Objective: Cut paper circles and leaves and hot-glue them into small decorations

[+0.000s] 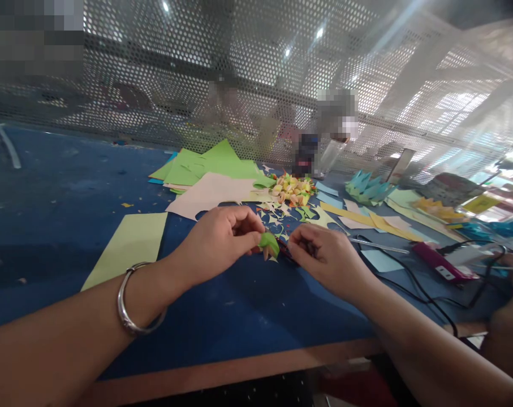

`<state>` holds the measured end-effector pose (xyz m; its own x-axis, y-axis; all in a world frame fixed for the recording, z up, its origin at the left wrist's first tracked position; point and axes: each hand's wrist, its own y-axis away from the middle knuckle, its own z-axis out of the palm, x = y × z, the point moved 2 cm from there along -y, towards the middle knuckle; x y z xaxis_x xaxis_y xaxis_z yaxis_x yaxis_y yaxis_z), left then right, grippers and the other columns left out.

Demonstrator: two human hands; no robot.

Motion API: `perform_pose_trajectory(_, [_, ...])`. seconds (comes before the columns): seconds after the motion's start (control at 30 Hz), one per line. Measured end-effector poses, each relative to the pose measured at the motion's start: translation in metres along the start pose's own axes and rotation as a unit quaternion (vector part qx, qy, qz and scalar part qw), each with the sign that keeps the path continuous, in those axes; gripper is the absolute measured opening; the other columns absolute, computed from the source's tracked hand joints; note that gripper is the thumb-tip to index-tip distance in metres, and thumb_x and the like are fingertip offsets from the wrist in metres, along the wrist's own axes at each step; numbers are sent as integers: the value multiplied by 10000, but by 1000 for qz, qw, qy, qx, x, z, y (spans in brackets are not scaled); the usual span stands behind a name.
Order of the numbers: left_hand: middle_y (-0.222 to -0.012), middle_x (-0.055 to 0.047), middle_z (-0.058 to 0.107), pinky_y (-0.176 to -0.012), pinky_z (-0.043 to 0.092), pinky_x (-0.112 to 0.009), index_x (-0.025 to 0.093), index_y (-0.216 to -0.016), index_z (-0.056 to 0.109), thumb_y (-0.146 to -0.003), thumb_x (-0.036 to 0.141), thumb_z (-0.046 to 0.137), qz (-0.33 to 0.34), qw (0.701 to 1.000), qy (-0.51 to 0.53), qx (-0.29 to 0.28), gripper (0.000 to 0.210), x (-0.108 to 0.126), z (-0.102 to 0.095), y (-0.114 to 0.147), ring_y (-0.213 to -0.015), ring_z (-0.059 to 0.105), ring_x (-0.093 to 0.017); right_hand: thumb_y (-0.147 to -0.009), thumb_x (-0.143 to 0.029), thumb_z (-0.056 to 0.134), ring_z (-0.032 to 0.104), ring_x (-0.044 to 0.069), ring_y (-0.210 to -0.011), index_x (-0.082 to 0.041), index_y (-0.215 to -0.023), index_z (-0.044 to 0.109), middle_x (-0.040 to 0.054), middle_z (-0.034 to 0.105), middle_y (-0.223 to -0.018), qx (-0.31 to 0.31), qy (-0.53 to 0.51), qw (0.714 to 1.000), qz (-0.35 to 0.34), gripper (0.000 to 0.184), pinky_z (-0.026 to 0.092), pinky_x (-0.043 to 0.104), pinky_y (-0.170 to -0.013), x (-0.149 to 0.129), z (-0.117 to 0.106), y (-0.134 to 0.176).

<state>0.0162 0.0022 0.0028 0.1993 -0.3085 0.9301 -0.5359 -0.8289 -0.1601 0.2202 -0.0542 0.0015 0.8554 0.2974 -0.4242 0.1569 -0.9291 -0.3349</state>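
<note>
Between the thumb and fingers of my left hand [233, 237] is a small curled green paper piece [270, 245], held above the blue tabletop [222, 316]. My right hand [324, 251] is closed on a dark, slim object [284, 249]. Its tip is close to the green piece, and the fingers cover most of it, so its kind is unclear. Just beyond the hands, a heap of small curled yellow, peach and green paper pieces [293, 189] sits behind scattered paper offcuts [277, 213].
Green paper sheets [218, 161], a cut pale pink sheet [211, 192] and a pale yellow sheet [126, 243] lie to the left. On the right are folded teal paper [369, 187], a magenta power strip [445, 264] and black cables [417, 282]. Another person's arm [508, 328] shows at far right.
</note>
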Motion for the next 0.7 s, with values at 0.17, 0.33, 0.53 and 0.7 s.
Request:
perform_pose_trajectory(0.17, [-743, -14, 711, -676, 521, -248, 154, -803, 681, -769, 180, 717, -58, 987, 141, 55, 56, -4, -1, -2, -700, 674, -132, -824, -179, 611, 511, 126, -594, -196, -748, 645, -28, 574, -665, -23, 13, 1000, 11, 85, 358, 266, -576, 5, 3, -2])
perform_pose_trajectory(0.33, [-765, -9, 695, -713, 515, -228, 142, -771, 709, -750, 155, 739, -81, 968, 221, 88, 39, -5, -1, -3, -722, 649, -105, -869, -242, 607, 508, 125, -596, -202, -786, 688, -22, 615, -697, -62, -6, 998, 32, 123, 357, 257, -556, 2, -1, -1])
perform_pose_trajectory(0.53, [-786, -15, 705, -699, 500, -218, 135, -808, 722, -724, 134, 768, -64, 971, 213, 93, 96, -8, -3, -6, -729, 642, -104, -911, -271, 594, 459, 108, -521, -208, -820, 718, -40, 585, -617, -159, -30, 985, 53, 166, 327, 247, -512, 0, 2, 4])
perform_pose_trajectory(0.7, [-767, -8, 697, -700, 509, -229, 138, -806, 713, -744, 179, 772, -49, 977, 184, 96, 94, -7, -3, -5, -710, 631, -104, -884, -199, 619, 555, 126, -601, -196, -852, 731, -4, 663, -738, -153, 49, 987, 10, 116, 369, 254, -572, 1, 11, 4])
